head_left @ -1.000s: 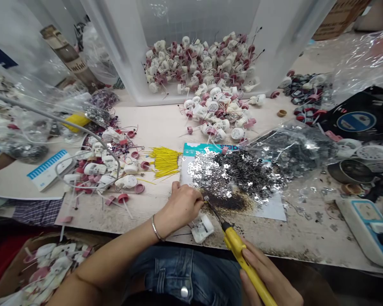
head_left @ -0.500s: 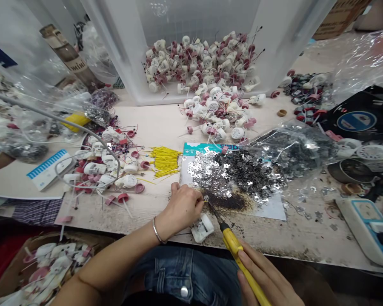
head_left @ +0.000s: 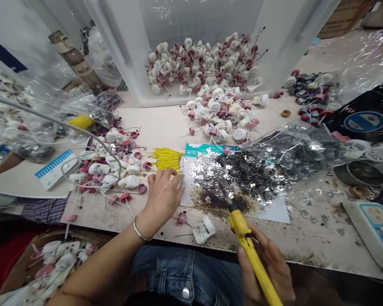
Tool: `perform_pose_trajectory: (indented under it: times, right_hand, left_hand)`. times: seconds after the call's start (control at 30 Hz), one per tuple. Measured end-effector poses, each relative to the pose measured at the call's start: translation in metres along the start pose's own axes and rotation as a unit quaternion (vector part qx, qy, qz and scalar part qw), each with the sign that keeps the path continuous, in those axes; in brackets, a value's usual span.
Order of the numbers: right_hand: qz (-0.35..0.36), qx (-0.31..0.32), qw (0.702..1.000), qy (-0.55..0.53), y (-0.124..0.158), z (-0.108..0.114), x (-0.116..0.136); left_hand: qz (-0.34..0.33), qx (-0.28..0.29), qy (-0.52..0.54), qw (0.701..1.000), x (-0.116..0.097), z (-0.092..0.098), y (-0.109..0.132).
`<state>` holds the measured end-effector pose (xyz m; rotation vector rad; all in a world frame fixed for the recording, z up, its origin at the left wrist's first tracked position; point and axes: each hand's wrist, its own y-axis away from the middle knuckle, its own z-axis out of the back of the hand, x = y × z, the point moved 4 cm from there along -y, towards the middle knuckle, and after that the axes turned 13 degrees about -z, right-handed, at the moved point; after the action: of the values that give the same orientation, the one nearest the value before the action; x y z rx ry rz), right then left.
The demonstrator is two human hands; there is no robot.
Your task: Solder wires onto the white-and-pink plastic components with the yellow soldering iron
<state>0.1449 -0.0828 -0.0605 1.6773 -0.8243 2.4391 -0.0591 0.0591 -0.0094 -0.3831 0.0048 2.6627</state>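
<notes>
Far left, low: open cardboard box (head_left: 15, 278) of white and pink plastic parts. Above it, a heap of similar parts (head_left: 98, 170) on the surface (head_left: 147, 123), a grey cable looping over it.

Next right, bundle of thin yellow wires (head_left: 167, 159), straight, roughly parallel, ends uneven. Left hand (head_left: 164, 194) at the bundle's near edge, fingers bent and close together; whether they pinch a wire, cannot tell. Bracelet (head_left: 140, 233) at the wrist.

Just right, near the surface's front edge: pink cap (head_left: 181, 218), then white plastic housing (head_left: 204, 230), hollow, tilted, thin leads about it. Beyond these, a single yellow wire (head_left: 197, 205) lies loose, small bright metal tab (head_left: 207, 199) by its right end.

White sheet (head_left: 279, 213), teal band along far edge, carries silver tabs (head_left: 206, 168), a darker tab pile (head_left: 247, 172), brown-black residue nearest. Yellow-handled tool (head_left: 252, 250), dark slim tip, slants over the residue, tip toward the silver tabs; contact unclear. Right hand (head_left: 270, 261) wraps its handle, thumb on the left side.

Farther right: clear bag (head_left: 303, 144) of metal pieces, metal cup (head_left: 359, 173), white-and-blue device (head_left: 367, 231).
</notes>
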Motion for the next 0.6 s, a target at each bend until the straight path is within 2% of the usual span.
perform_pose_trajectory:
  times: [0.17,0.27,0.4,0.47,0.53,0.6]
  right_hand:
    - [-0.009,0.022,0.999,-0.028,-0.012,-0.018,0.005]
    - [-0.007,0.050,0.999,0.005,-0.024,-0.026,0.013]
    - [0.056,0.077,0.994,0.047,-0.040,-0.037,0.013]
    - [0.068,0.081,0.993,0.060,-0.047,-0.043,0.010]
    - [0.058,0.078,0.993,0.060,-0.053,-0.047,0.012]
    - [0.030,0.059,0.996,0.052,-0.055,-0.047,0.019]
  left_hand:
    - [-0.099,0.134,0.111,0.980,-0.028,-0.025,-0.001]
    - [-0.137,0.156,0.082,0.975,-0.040,-0.028,-0.003]
    - [-0.246,0.127,0.055,0.959,-0.052,-0.019,0.002]
    - [-0.272,0.093,0.116,0.951,-0.056,-0.015,0.007]
    - [-0.233,0.034,0.244,0.941,-0.055,-0.012,0.010]
    - [-0.160,-0.028,0.386,0.908,-0.050,-0.010,0.011]
